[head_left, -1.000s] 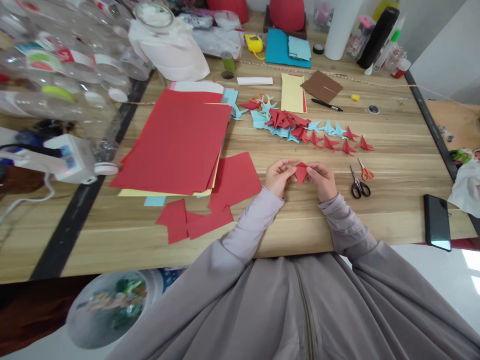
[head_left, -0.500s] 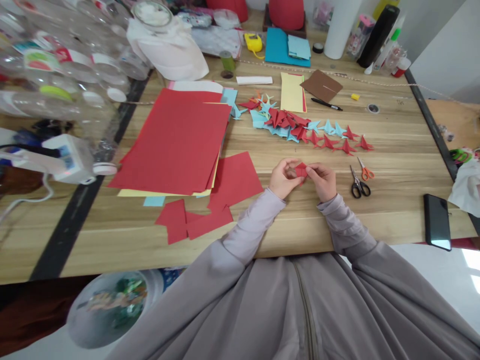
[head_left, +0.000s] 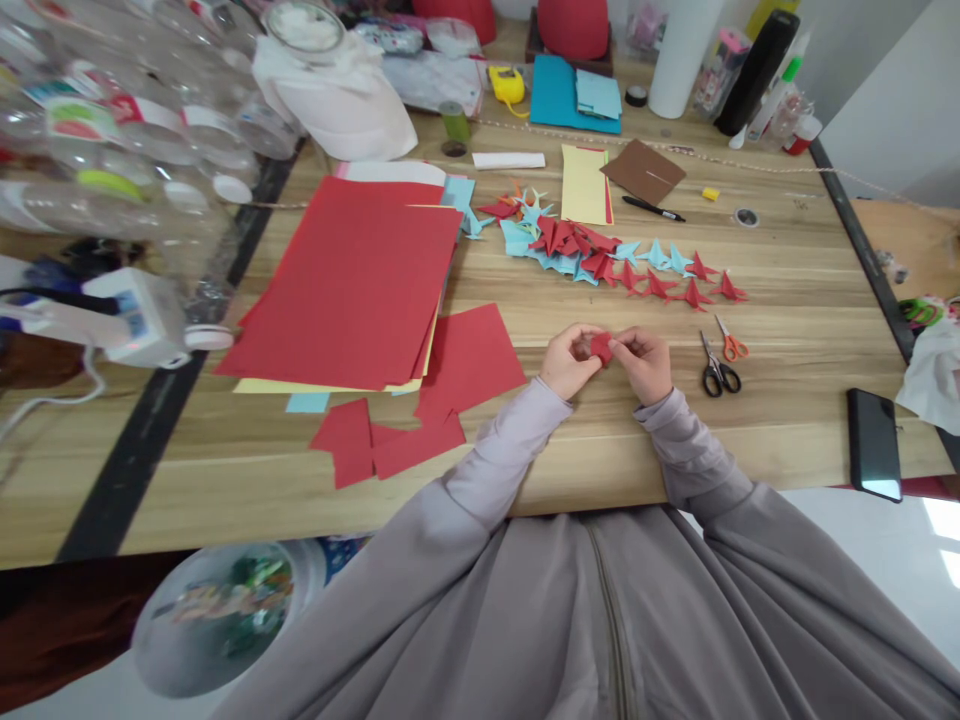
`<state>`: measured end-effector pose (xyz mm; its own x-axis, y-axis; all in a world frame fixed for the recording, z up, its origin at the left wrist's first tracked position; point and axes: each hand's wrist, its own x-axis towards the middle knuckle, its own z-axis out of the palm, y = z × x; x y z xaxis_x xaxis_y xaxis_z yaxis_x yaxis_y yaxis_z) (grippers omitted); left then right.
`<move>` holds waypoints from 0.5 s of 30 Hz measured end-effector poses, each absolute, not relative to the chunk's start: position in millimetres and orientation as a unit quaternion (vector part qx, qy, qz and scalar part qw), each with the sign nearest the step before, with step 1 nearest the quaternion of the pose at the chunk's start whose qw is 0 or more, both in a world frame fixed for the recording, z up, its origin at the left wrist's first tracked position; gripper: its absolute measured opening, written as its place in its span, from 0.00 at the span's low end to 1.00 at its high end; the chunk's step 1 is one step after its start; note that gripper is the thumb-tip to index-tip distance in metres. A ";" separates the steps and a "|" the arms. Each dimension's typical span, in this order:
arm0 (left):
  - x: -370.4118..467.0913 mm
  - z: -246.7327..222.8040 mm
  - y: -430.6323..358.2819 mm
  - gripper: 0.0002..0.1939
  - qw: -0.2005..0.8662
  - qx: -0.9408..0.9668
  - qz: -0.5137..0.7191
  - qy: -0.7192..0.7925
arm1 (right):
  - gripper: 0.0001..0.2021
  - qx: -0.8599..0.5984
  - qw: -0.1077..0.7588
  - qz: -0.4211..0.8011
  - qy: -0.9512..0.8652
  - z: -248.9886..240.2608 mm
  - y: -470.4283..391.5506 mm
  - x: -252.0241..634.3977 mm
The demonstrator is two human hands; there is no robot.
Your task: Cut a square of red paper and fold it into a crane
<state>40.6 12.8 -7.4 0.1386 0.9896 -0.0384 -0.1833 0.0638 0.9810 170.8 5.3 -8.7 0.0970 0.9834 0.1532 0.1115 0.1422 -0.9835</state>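
Note:
Between my two hands is a small folded piece of red paper (head_left: 601, 347), held just above the wooden table. My left hand (head_left: 570, 362) pinches its left side between thumb and fingers. With thumb and forefinger, my right hand (head_left: 643, 362) grips its right edge. Part of the paper is covered by my fingertips. Beyond my hands lie red paper cranes (head_left: 658, 286) and light blue paper cranes (head_left: 657, 255), several of each, some in a heap. Black-handled scissors (head_left: 721, 376) and orange-handled scissors (head_left: 732, 344) rest right of my right hand.
A stack of large red sheets (head_left: 360, 290) covers the table's left part, with cut red pieces (head_left: 420, 445) near the front edge. Plastic bottles (head_left: 150, 130) crowd the far left. A phone (head_left: 874, 444) lies at the right edge. A pen (head_left: 654, 208) and brown paper (head_left: 643, 171) lie farther back.
The red paper has turned slightly in my fingers and shows a smaller, rounder outline. Both hands have shifted only a little.

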 end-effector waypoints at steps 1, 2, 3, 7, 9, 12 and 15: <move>40.6 -6.6 12.4 0.17 0.604 0.458 0.494 0.426 | 0.09 -0.510 0.537 0.409 -0.534 -8.5 5.2 170.7; 40.6 -5.7 12.1 0.18 0.615 0.447 0.493 0.424 | 0.09 -0.507 0.540 0.408 -0.534 -8.3 5.0 170.5; 40.6 -4.8 11.7 0.18 0.623 0.438 0.493 0.421 | 0.09 -0.504 0.543 0.407 -0.534 -8.0 4.8 170.2; 40.2 -2.1 11.0 0.18 0.640 0.417 0.498 0.411 | 0.09 -0.505 0.555 0.401 -0.526 -6.1 4.5 169.3; 39.3 -1.5 10.8 0.18 0.657 0.398 0.496 0.406 | 0.11 -0.508 0.561 0.404 -0.514 -5.2 4.9 169.6; 37.5 -2.2 10.9 0.17 0.672 0.385 0.491 0.399 | 0.11 -0.505 0.568 0.421 -0.495 -4.8 6.2 171.1; 36.4 -4.3 12.2 0.18 0.647 0.410 0.504 0.398 | 0.11 -0.492 0.578 0.437 -0.483 -5.3 7.4 172.6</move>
